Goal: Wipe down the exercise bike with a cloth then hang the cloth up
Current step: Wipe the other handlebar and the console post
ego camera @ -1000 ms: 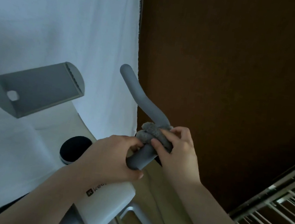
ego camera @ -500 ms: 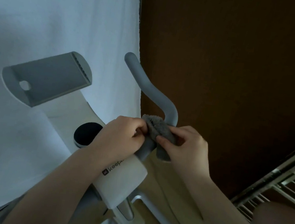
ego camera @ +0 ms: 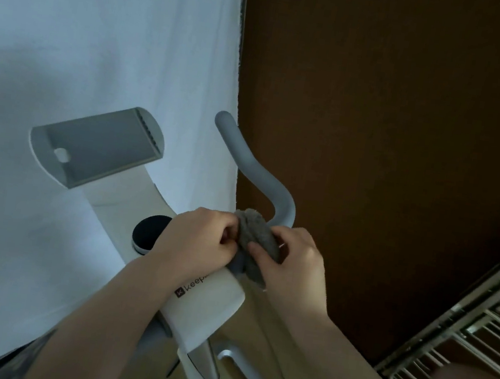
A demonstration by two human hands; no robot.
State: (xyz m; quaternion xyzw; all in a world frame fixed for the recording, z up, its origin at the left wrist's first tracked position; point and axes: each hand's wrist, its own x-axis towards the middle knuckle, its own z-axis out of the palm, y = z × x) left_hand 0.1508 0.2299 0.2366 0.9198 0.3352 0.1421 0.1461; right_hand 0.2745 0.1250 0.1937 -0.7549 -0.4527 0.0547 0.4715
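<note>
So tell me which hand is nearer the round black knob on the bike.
Left. The left hand sits right beside the black knob, gripping the cloth; the right hand holds the cloth's far side.

Single head view, worn by person, looking forward and steeply down from close above bike (ego camera: 206, 305). Handlebar (ego camera: 254, 170) mid-frame, both forearms entering from near edge. White sheet (ego camera: 102, 40) fills far left, brown wall (ego camera: 395, 129) far right, rack (ego camera: 479, 334) near right.
</note>
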